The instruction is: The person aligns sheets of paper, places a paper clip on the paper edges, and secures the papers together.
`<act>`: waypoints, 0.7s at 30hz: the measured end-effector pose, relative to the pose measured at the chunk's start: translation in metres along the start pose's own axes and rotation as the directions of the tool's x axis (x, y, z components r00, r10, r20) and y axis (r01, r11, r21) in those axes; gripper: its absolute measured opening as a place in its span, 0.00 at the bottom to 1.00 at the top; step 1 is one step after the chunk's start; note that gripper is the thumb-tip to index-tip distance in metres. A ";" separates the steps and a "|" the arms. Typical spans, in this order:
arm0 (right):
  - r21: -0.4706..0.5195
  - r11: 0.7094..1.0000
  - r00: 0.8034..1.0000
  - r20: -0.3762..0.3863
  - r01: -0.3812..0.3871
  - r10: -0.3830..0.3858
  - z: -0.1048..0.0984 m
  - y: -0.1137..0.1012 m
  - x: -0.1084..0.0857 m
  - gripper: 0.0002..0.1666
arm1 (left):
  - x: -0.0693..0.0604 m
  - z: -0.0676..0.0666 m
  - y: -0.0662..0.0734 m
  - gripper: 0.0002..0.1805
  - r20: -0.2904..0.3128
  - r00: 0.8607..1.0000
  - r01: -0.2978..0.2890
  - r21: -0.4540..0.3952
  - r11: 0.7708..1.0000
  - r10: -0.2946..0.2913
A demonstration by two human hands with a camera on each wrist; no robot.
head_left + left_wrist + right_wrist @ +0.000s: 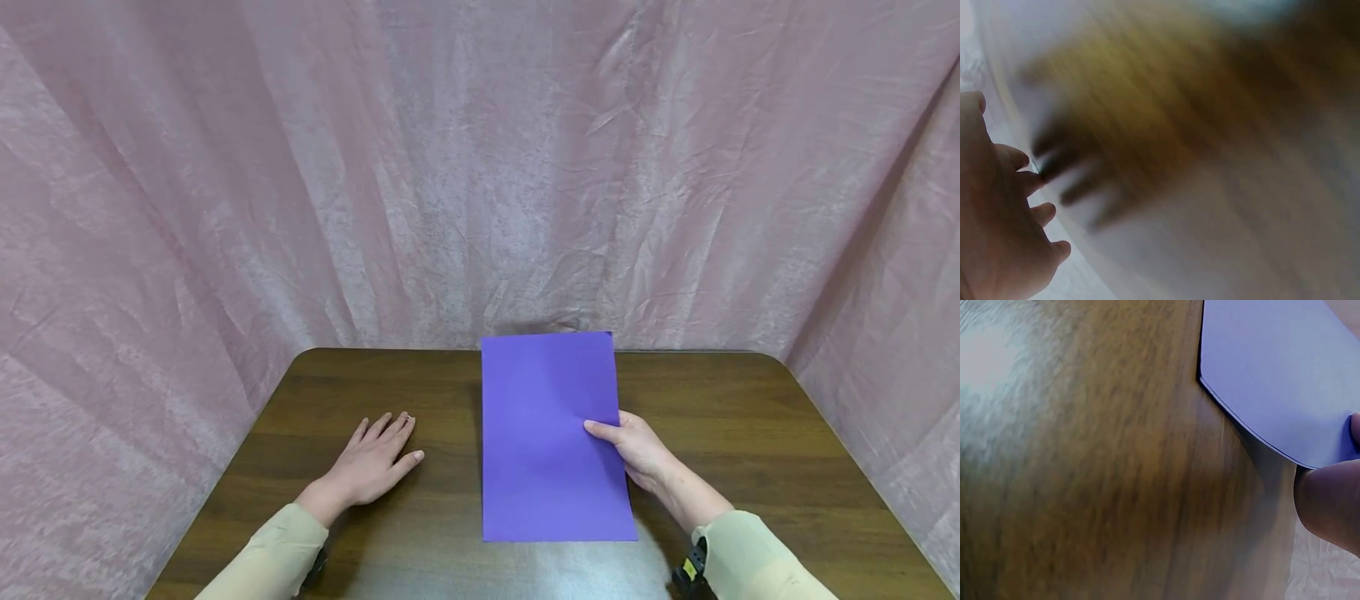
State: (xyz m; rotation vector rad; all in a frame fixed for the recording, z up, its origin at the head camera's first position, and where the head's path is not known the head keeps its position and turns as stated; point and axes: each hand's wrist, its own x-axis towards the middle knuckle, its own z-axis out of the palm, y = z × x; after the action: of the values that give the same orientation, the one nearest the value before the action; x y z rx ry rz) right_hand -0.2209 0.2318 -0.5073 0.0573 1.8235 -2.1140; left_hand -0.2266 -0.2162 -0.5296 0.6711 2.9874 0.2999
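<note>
A purple sheet of paper (551, 467) is at the middle of the wooden table, its long sides running away from me. My right hand (641, 450) pinches its right edge, thumb on top and the other fingers hidden beneath. In the right wrist view the paper (1272, 369) bends up from the tabletop towards the hand (1332, 500). A thin second line runs along its edge; whether there is more than one sheet I cannot tell. To the left of the paper, my left hand (367, 467) is palm down with fingers spread, holding nothing. The left wrist view shows that hand (997, 219) over a blurred surface.
The brown wooden table (720, 400) has rounded far corners. Behind it and along both sides hangs a pink velvet curtain (480, 167). Light sleeves (750, 550) cover both forearms, and a dark strap (693, 571) sits at the right wrist.
</note>
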 end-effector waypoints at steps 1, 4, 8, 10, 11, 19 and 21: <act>0.000 1.000 1.000 0.000 0.001 -0.001 -0.001 0.000 0.000 0.14 | 0.002 0.000 0.002 0.43 0.004 1.000 -0.003 0.007 1.000 0.003; -0.004 1.000 1.000 -0.007 0.003 -0.003 -0.003 0.000 -0.001 0.14 | 0.008 0.000 0.009 0.42 0.009 1.000 -0.019 0.022 1.000 0.018; -0.010 1.000 1.000 -0.015 0.006 -0.006 -0.005 0.001 -0.001 0.14 | 0.016 0.001 0.020 0.41 0.011 0.999 -0.047 0.038 0.998 0.046; -0.004 1.000 1.000 -0.018 0.007 -0.007 -0.006 0.002 -0.001 0.12 | 0.019 0.002 0.026 0.41 0.011 0.998 -0.065 0.037 0.997 0.064; -0.003 1.000 1.000 -0.017 0.008 -0.008 -0.006 0.002 -0.001 0.12 | 0.021 0.002 0.028 0.41 0.012 0.997 -0.072 0.034 0.997 0.072; 0.003 1.000 1.000 -0.022 0.000 0.000 -0.008 0.002 -0.003 0.10 | 0.031 0.004 0.040 0.40 0.031 0.995 -0.094 0.021 0.995 0.093; 0.003 1.000 1.000 -0.024 -0.002 0.002 -0.008 0.002 -0.003 0.10 | 0.033 0.005 0.038 0.38 0.020 0.995 -0.097 0.018 0.995 0.096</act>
State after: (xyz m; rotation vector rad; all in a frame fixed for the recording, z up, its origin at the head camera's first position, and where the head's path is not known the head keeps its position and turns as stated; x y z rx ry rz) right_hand -0.2194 0.2402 -0.5097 0.0853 1.8329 -2.1244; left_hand -0.2397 -0.1671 -0.5274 0.8170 2.9492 0.2687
